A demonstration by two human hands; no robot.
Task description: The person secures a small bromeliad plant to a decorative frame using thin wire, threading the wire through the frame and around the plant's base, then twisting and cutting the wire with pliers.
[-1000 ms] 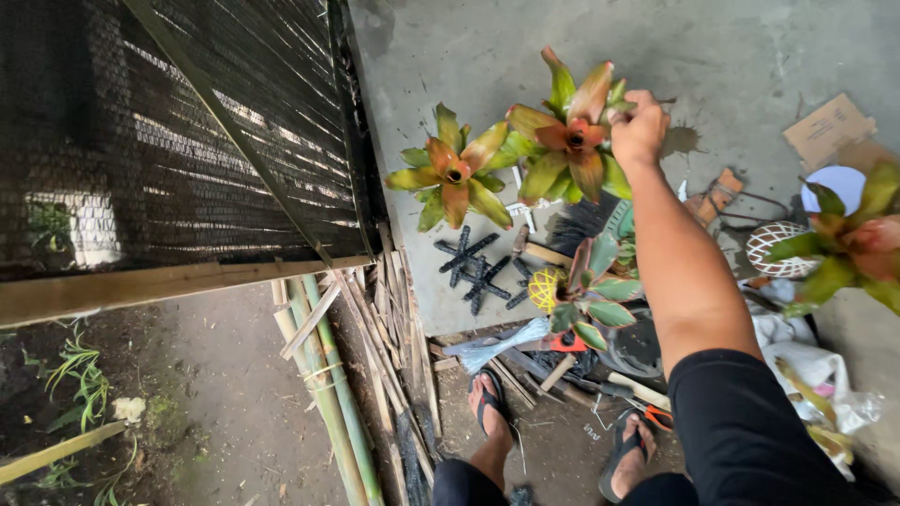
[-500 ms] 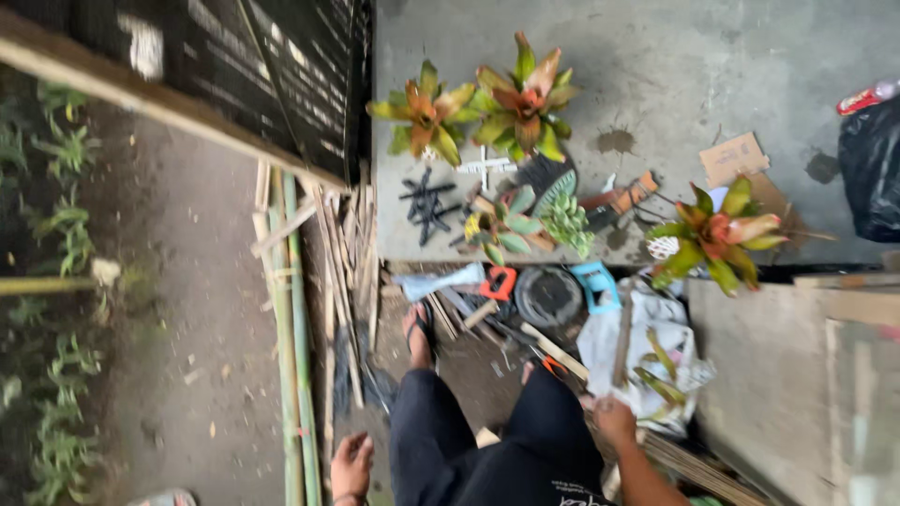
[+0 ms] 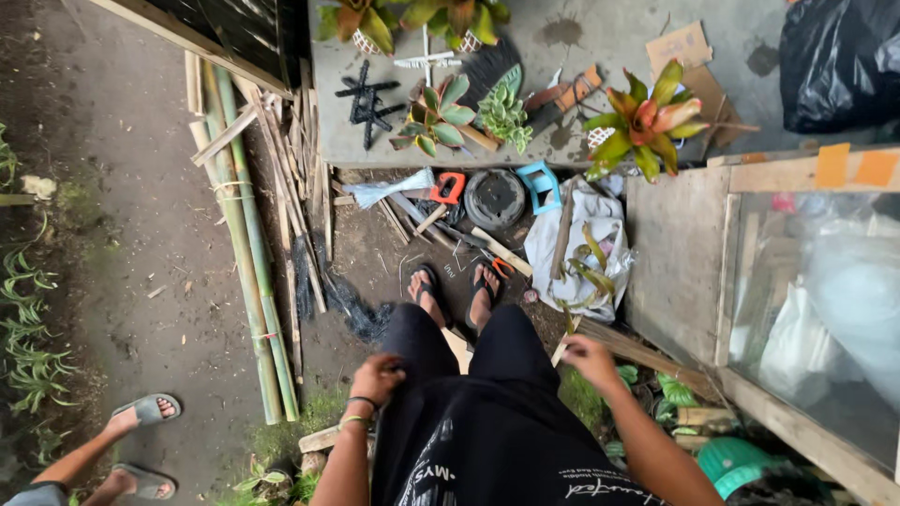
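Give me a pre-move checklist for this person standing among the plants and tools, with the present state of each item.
1. Left hand free: ok, it rests on the black shorts, holding nothing.
2. Right hand free: cannot tell, fingers curled.
3. Footing: not ok, scissors lie touching the right sandal.
4. Bamboo poles out of the way: ok, stacked on the person's left.
5. Other person's feet apart: ok, off at lower left.

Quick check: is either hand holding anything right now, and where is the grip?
Left hand holds nothing; it rests on the black shorts. Right hand is loosely curled beside a wooden plank; whether it pinches anything cannot be told.
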